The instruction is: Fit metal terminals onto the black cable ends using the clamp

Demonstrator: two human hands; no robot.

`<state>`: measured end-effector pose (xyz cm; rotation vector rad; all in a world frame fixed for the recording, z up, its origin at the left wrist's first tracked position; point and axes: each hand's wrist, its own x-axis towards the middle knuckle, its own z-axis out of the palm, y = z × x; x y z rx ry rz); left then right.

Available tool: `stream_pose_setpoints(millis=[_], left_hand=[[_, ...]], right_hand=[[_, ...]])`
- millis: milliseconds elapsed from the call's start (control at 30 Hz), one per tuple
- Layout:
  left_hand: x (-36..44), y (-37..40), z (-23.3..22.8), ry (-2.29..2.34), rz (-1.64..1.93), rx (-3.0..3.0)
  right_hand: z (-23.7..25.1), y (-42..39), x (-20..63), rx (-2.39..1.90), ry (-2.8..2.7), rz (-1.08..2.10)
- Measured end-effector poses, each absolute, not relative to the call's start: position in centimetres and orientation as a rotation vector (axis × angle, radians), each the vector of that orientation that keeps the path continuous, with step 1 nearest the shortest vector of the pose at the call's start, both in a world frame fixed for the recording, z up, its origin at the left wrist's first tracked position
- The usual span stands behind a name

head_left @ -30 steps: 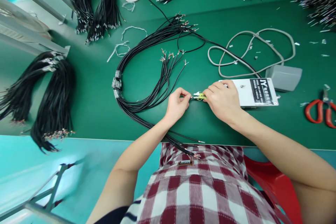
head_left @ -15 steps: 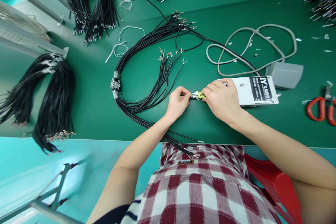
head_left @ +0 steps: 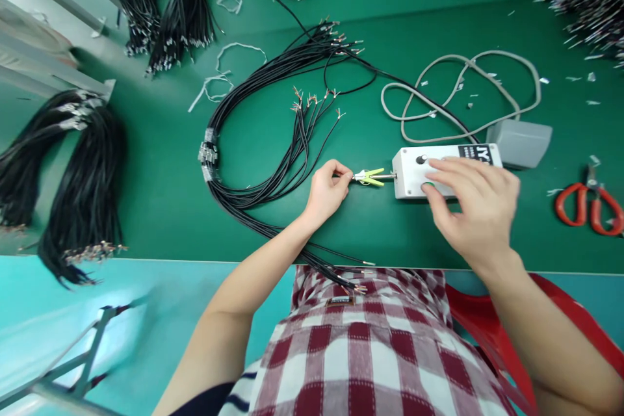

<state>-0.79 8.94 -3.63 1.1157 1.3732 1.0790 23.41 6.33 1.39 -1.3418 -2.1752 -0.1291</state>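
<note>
**Left hand pinching a wire at the clip, right hand spread over the box**

The left hand [head_left: 327, 192] is pinching the end of a black wire [head_left: 287, 172] between thumb and fingertips, holding it just at the yellow-green clip [head_left: 369, 177]. The clip is sticking out from the left end of a white box [head_left: 414, 172] lying on the green table [head_left: 160, 188].

The right hand [head_left: 475, 208] is hovering over the near side of the box with its fingers spread and slack, grasping nothing; its fingertips [head_left: 429, 190] are lying at the box's near edge, though whether they are pressing on it cannot be told. A dark knob [head_left: 420, 159] is showing on the box top.

The wire is running back into a loose bundle [head_left: 253, 136] curving across the table to the left of the hand, with stripped ends fanning out above it. A grey cable [head_left: 463, 97] is looping behind the box, beside a grey pedal [head_left: 519, 143]. Red scissors [head_left: 589, 208] are lying well to the right. More black bundles [head_left: 73, 169] are sitting at the table's left edge.
</note>
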Motion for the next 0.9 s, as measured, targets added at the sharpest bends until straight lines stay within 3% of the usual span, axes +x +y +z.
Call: stream_pose_setpoints(millis=[200, 433, 633, 900], left_hand=[[-0.7, 8.8, -3.6, 1.387, 1.072, 1.108], [-1.6, 8.3, -3.2, 1.44, 1.086, 1.079], [-3.7, 8.7, -2.4, 1.44, 1.172, 1.062], [-10.4, 15.6, 4.1, 1.614, 1.615, 1.143]], right_hand=[[-1.7, 2.3, 25.0, -1.375, -2.111, -0.186], [-3.5, 3.1, 25.2, -1.314, -2.09, -0.311], [-2.8, 1.4, 24.6, -1.288, -2.06, -0.178], [-4.0, -0.3, 23.4, -1.129, -2.144, 0.122]])
